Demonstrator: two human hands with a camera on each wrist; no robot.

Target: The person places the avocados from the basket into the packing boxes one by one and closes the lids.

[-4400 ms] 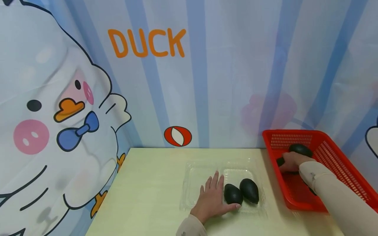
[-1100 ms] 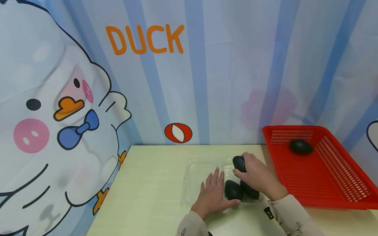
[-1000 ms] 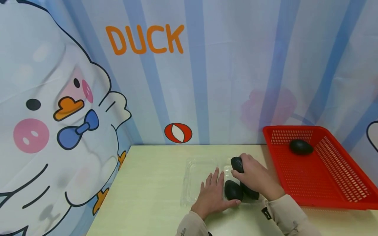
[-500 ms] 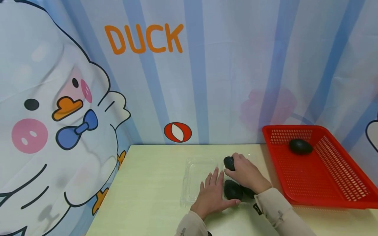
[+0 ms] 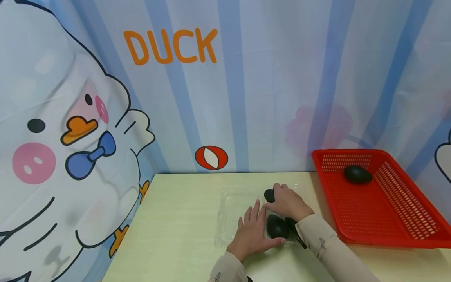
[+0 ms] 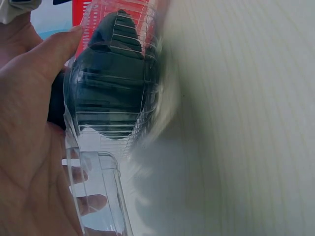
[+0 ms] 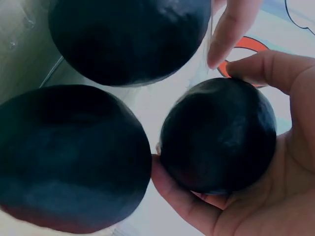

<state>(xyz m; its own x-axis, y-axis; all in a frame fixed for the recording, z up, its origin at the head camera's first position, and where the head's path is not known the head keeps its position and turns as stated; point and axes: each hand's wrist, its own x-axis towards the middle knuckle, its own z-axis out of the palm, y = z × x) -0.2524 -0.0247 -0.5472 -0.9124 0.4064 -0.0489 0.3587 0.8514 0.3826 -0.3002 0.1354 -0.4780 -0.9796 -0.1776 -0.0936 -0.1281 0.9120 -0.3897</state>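
Note:
A clear plastic clamshell box [image 5: 227, 211] lies unfolded on the table. Two dark avocados sit in its right half: one [image 5: 276, 227] beside my left thumb, the other [image 5: 291, 225] partly covered by my right wrist. My left hand [image 5: 248, 237] rests over the box's middle fold, fingers straight and thumb at the near rim; the left wrist view shows dark fruit [image 6: 106, 93] through the ribbed wall. With curled fingers and thumb, my right hand [image 5: 289, 203] grips a third avocado [image 7: 219, 135] above the back of the right half, close to the two others.
To the right stands a red perforated basket [image 5: 380, 211] with one avocado [image 5: 357, 174] near its back. Behind the pale table [image 5: 176, 211] hangs a cartoon duck curtain [image 5: 267, 98].
My right hand lifted an avocado out of the red basket, carried it left over the box and has shifted further left with it. My left hand stays in place.

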